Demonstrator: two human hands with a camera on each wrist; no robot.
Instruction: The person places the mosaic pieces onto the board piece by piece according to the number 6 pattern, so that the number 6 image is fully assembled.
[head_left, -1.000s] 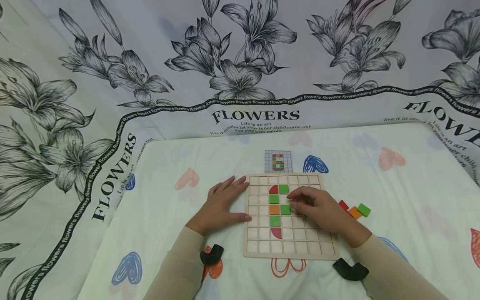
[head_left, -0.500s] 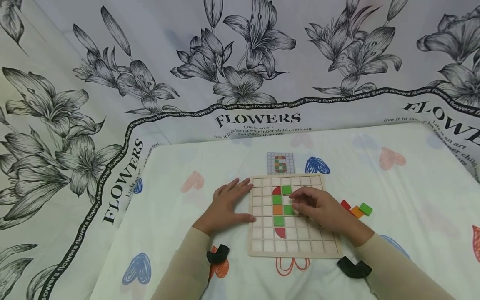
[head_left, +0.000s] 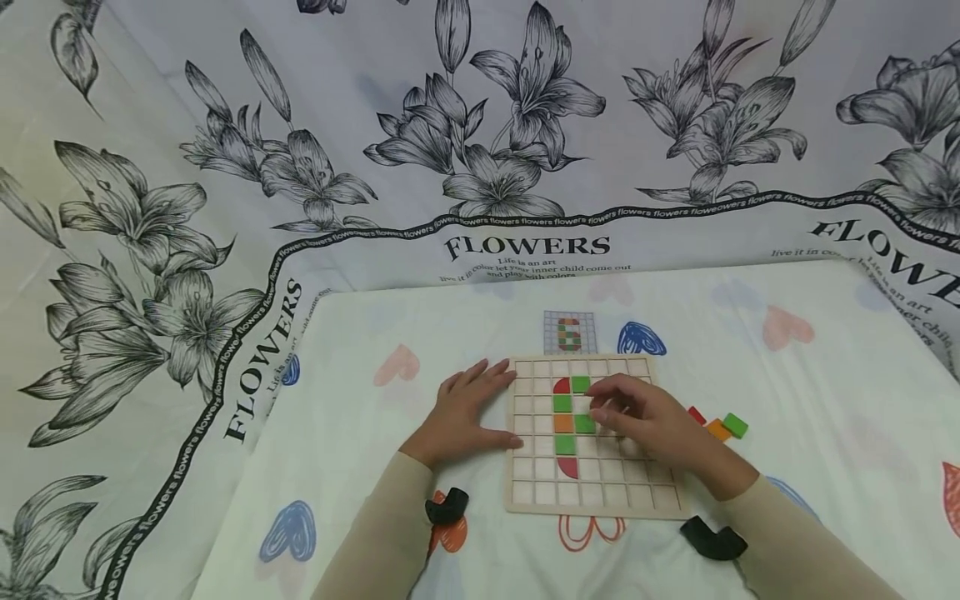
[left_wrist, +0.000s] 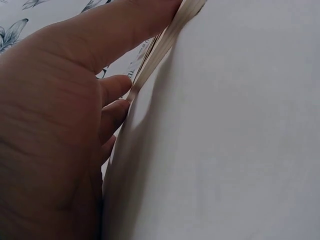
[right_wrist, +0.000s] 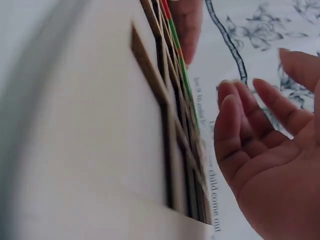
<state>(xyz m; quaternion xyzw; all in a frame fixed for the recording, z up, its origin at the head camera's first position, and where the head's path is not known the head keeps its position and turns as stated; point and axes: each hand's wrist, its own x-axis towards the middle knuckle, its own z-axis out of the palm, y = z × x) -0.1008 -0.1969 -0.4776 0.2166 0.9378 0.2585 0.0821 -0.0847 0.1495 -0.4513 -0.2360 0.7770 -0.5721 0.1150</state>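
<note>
A light wooden grid board point(head_left: 600, 511) lies on the table, a column of red, green and orange tiles in its cells. At the column's ends sit red quarter-round tiles, the upper red one point(head_left: 562, 386) beside a green square point(head_left: 581, 384). My left hand point(head_left: 468, 421) spreads along the board's left edge, thumb and fingertips touching it; the left wrist view shows them against the wooden side point(left_wrist: 165, 52). Over the board, my right hand point(head_left: 652, 425) has loosely bent fingers near the green tile point(head_left: 584, 424) beside the orange one point(head_left: 563, 423). Nothing shows between its thumb and fingers point(right_wrist: 229, 122).
Behind the board lies a small gridded card point(head_left: 570, 333) picturing a coloured tile figure. Loose red, orange point(head_left: 718, 429) and green point(head_left: 735, 425) tiles lie right of the board, near my right forearm. A white cloth with printed hearts covers the table.
The head view has shifted, so the board, card and hands sit slightly farther right and lower. Against the board, both hands keep nearly the same place, and the tiles stay as they were.
</note>
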